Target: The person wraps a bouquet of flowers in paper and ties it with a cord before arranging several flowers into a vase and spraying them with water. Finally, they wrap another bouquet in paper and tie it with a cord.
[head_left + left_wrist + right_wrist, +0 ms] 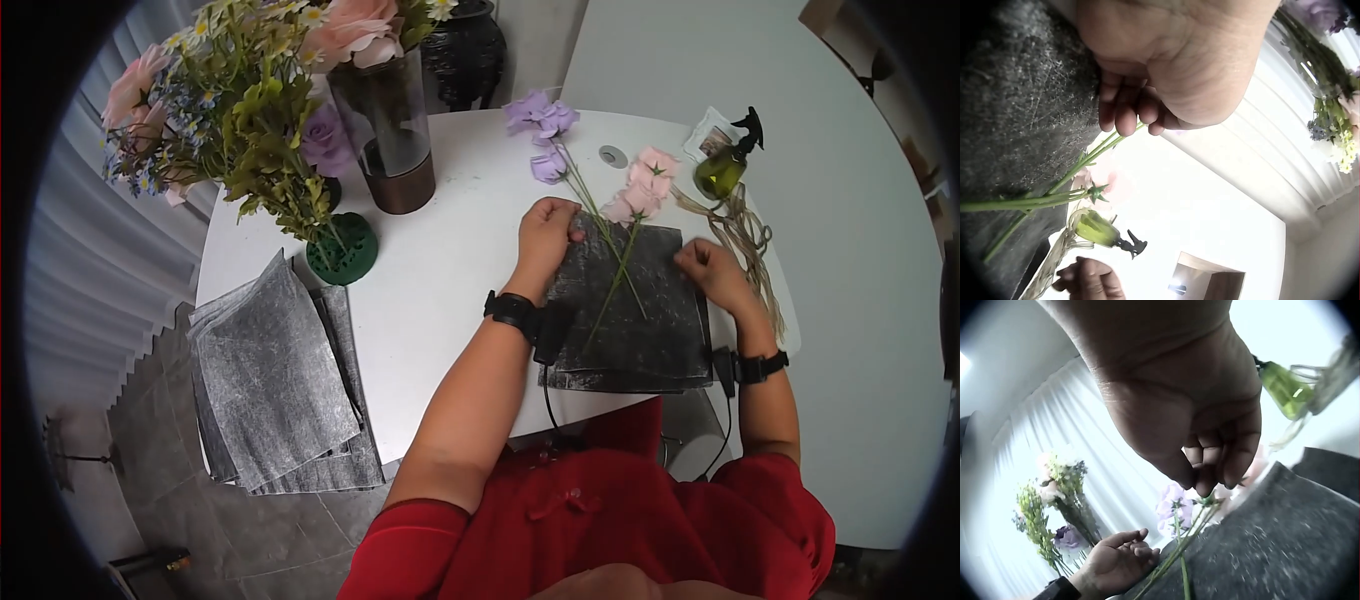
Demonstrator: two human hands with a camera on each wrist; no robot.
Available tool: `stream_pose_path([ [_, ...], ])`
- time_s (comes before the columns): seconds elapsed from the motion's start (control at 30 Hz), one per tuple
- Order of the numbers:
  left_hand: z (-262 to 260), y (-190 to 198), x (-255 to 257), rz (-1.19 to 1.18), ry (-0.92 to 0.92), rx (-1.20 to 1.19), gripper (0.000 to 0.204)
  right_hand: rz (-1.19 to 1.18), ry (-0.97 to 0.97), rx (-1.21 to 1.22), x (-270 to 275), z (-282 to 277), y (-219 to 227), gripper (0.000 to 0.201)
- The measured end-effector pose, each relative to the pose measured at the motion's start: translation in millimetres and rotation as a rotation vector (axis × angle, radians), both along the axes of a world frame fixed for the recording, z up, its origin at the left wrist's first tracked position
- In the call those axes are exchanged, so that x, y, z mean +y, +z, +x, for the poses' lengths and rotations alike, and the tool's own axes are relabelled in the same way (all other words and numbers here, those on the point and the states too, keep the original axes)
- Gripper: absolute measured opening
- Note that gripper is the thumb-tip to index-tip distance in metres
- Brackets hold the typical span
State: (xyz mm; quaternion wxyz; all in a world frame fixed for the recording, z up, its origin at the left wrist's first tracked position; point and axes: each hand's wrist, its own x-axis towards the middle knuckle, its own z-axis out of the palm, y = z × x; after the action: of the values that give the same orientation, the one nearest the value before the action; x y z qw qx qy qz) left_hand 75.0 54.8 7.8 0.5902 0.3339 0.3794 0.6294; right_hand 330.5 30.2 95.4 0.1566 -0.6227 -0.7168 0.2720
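A stack of black speckled wrapping sheets (640, 350) lies at the table's front edge. Across it, crossed stems lead to pale pink roses (645, 190) and lilac flowers (540, 120) beyond its far edge. My left hand (545, 240) rests by the stack's far left corner, fingers loosely curled with nothing seen between them. In the right wrist view this hand shows its palm beside the stems. By the far right corner is my right hand (715, 275), its fingers bent, holding nothing visible. The sheet corner near it looks free in the right wrist view.
A green spray bottle (722, 172), a small white frame (708, 135) and raffia strands (745, 240) are at the right. Left stand a clear vase (385, 140) and flowers in a green foam holder (342, 250). More grey sheets (270, 380) overhang the front left edge.
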Motion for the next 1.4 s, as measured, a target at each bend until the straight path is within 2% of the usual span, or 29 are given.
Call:
stream_pose_path([
  [0.1,-0.2,-1.6,2.0,-0.001,-0.007,0.012,0.016,-0.091,0.012,0.112,-20.1,1.9,-18.4,0.021],
  [0.2,0.7,-5.7,4.1,-0.006,-0.002,0.0,0.016,-0.045,0.063,0.103,-13.9,-26.9,-25.5,0.027],
  [0.3,0.9,-7.1,4.5,0.006,-0.005,0.004,0.015,-0.054,0.01,0.019,2.2,-63.8,-32.2,0.036],
  [0.37,0.9,-6.1,3.6,0.007,-0.011,0.011,0.015,0.018,0.071,-0.206,9.9,-80.7,-34.2,0.044],
  [0.4,0.1,-5.9,3.7,0.014,-0.005,0.014,0.015,0.026,0.076,-0.203,17.8,-79.7,-43.3,0.044],
  [0.47,-0.2,-7.5,4.9,0.02,-0.006,-0.013,0.016,0.014,0.085,-0.029,34.0,-70.4,-59.5,0.037],
  [0.5,-1.2,-8.0,5.8,0.008,-0.013,-0.017,0.016,0.017,0.09,-0.031,38.7,-63.1,-61.4,0.037],
  [0.57,-0.2,-5.9,5.0,0.003,-0.006,-0.025,0.016,-0.184,-0.033,0.591,41.0,-53.5,-57.1,0.027],
  [0.73,-0.5,-2.0,2.0,-0.002,0.003,-0.041,0.015,-0.055,-0.103,0.746,47.1,-36.0,-32.4,0.026],
  [0.8,0.5,1.2,-0.9,0.055,0.111,0.033,0.015,-0.022,-0.096,0.779,56.6,-34.2,-28.1,0.029],
  [0.83,-1.0,4.0,-2.8,0.057,0.119,0.039,0.015,-0.066,-0.087,0.879,61.3,-34.2,-28.0,0.03],
  [0.9,-5.7,7.6,-8.7,0.063,0.257,0.367,0.012,-0.166,-0.069,1.057,74.2,-33.4,-32.1,0.034],
  [0.93,-7.9,5.4,-8.8,0.061,0.268,0.376,0.012,-0.173,-0.059,1.064,82.7,-30.8,-38.7,0.034],
  [1.0,-11.4,1.0,-7.4,0.248,0.589,1.018,0.017,-0.25,-0.054,1.118,97.7,-24.7,-53.5,0.031],
  [1.03,-11.1,0.0,-8.0,0.25,0.592,1.029,0.017,-0.252,-0.049,1.128,100.9,-23.1,-57.0,0.031],
  [1.1,-8.5,-3.5,-11.0,0.278,0.794,1.399,0.025,-0.371,-0.069,1.172,105.6,-16.1,-64.3,0.029],
  [1.13,-7.9,-5.3,-11.7,0.28,0.792,1.408,0.025,-0.373,-0.068,1.181,108.0,-12.3,-66.2,0.029],
  [1.2,-8.4,-7.8,-12.6,0.338,0.635,1.473,0.033,-0.407,-0.009,1.188,112.0,-4.3,-70.9,0.026],
  [1.23,-8.7,-6.9,-11.5,0.342,0.633,1.487,0.033,-0.409,-0.008,1.201,112.8,-2.0,-71.9,0.026],
  [1.3,-9.7,-5.4,-9.8,0.355,0.324,1.338,0.037,-0.43,0.007,1.241,114.6,-1.1,-75.2,0.026],
  [1.33,-7.8,-4.0,-10.3,0.351,0.321,1.352,0.037,-0.437,0.009,1.253,116.0,-1.1,-74.9,0.026],
  [1.4,-0.8,-2.5,-12.3,0.283,0.2,1.01,0.038,-0.495,0.067,1.284,118.3,1.2,-73.1,0.026],
])
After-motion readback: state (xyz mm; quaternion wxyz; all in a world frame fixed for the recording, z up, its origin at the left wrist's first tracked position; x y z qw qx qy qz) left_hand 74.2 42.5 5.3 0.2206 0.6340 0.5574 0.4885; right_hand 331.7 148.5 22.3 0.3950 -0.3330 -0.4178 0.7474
